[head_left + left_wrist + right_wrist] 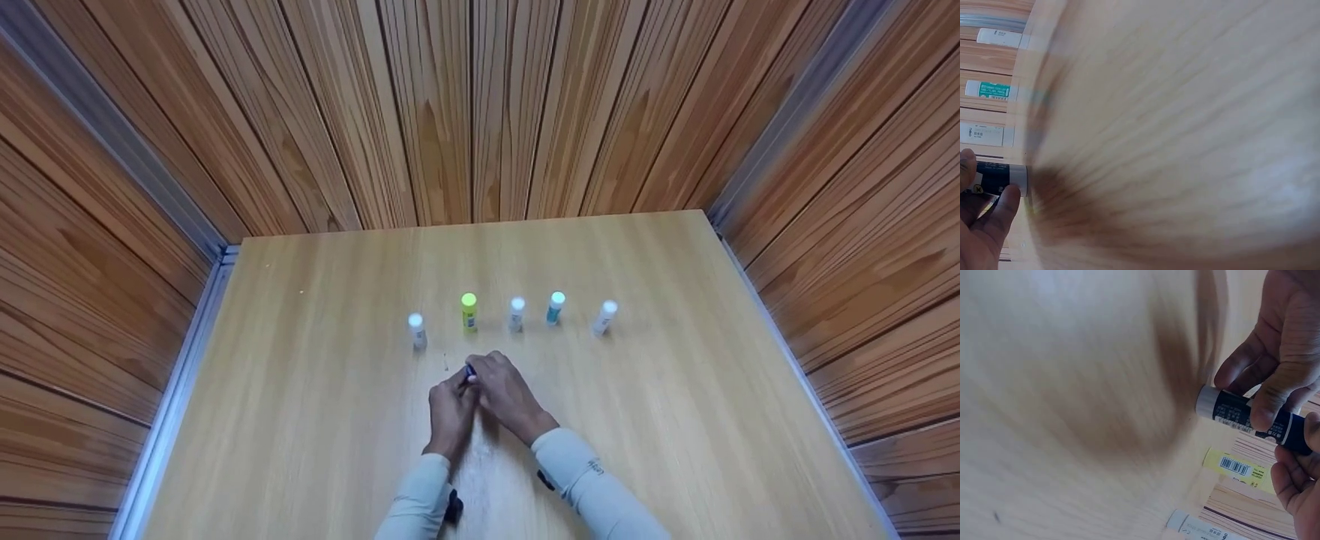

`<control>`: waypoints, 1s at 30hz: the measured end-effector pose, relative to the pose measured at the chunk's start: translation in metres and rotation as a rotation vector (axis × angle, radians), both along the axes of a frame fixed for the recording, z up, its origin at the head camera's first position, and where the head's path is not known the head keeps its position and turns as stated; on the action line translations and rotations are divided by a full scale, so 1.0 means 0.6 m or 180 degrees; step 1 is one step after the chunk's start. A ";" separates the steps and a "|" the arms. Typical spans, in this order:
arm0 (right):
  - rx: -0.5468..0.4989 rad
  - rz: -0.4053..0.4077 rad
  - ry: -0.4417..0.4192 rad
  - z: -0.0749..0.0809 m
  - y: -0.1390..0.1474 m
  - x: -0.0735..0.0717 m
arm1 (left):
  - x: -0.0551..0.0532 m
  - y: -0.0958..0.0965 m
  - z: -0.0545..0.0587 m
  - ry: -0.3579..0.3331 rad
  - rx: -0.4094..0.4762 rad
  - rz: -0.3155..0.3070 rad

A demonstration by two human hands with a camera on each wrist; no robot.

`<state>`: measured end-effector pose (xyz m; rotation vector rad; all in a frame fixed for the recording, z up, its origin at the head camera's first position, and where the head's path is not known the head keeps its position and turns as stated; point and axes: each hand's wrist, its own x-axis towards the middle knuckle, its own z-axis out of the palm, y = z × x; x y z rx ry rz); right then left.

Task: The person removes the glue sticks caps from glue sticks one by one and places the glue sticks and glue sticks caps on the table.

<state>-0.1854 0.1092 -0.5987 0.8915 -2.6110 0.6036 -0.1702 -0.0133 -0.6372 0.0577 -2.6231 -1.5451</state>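
Pale sleeves (600, 495) led to left hand (451, 412) and right hand (508, 390), pinching a navy glue stick (1233, 409); uneven pulling risked slippage.

The surface (315, 420) has pale wood grain. Upright on it stand a yellow-green stick (469, 313); a teal-labelled stick (554, 309); three white sticks (417, 331).

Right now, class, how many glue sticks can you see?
6: navy stick held in left hand and right hand; beyond, standing from left: white stick, yellow stick, second white stick, teal stick, third white stick.
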 end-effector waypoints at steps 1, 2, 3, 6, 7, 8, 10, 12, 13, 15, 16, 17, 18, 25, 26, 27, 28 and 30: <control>0.0005 0.0011 -0.0005 0.001 0.001 -0.001 | -0.001 -0.001 0.000 0.0061 -0.0013 -0.0015; 0.0009 0.0010 -0.0019 0.002 0.002 -0.002 | -0.002 -0.001 0.000 0.0109 -0.0025 -0.0025; 0.0009 -0.0001 -0.0035 0.004 0.003 -0.002 | -0.002 -0.002 -0.001 0.0167 -0.0030 -0.0038; 0.0024 -0.0121 -0.0099 0.009 0.000 -0.001 | -0.004 -0.005 -0.002 0.0341 -0.0086 -0.0057; 0.0020 -0.0181 -0.0119 0.010 -0.002 0.001 | -0.004 -0.006 -0.002 0.0391 -0.0122 -0.0060; 0.0021 -0.0247 -0.0129 0.011 -0.005 0.002 | -0.004 -0.007 -0.004 0.0438 -0.0184 -0.0056; 0.0024 -0.0365 -0.0128 0.011 -0.010 0.005 | -0.004 -0.009 -0.006 0.0487 -0.0270 -0.0064; 0.0016 -0.0424 -0.0082 0.011 -0.013 0.007 | -0.004 -0.010 -0.008 0.0495 -0.0313 -0.0094; 0.0006 -0.0424 -0.0061 0.010 -0.014 0.007 | -0.004 -0.011 -0.009 0.0463 -0.0321 -0.0114; 0.0018 -0.0374 -0.0032 0.010 -0.014 0.007 | -0.003 -0.011 -0.010 0.0380 -0.0239 -0.0143; 0.0035 -0.0336 -0.0019 0.010 -0.013 0.006 | -0.002 -0.012 -0.011 0.0336 -0.0196 -0.0154; 0.0061 -0.0295 -0.0014 0.010 -0.012 0.005 | -0.001 -0.011 -0.011 0.0303 -0.0164 -0.0161; 0.0093 -0.0251 -0.0025 0.011 -0.010 0.004 | 0.000 -0.011 -0.011 0.0254 -0.0141 -0.0158; 0.0304 -0.0064 -0.0158 0.017 -0.003 -0.002 | 0.002 -0.008 -0.010 0.0051 -0.0150 -0.0136; 0.0310 -0.0049 -0.0151 0.018 -0.003 -0.003 | 0.002 -0.008 -0.009 0.0031 -0.0148 -0.0140; 0.0307 -0.0036 -0.0140 0.018 -0.002 -0.003 | 0.001 -0.008 -0.009 0.0026 -0.0153 -0.0141; 0.0305 -0.0025 -0.0121 0.017 -0.002 -0.004 | 0.001 -0.008 -0.009 0.0037 -0.0162 -0.0144; 0.0269 0.0016 -0.0068 0.016 -0.001 -0.005 | 0.002 -0.008 -0.011 0.0176 -0.0226 -0.0149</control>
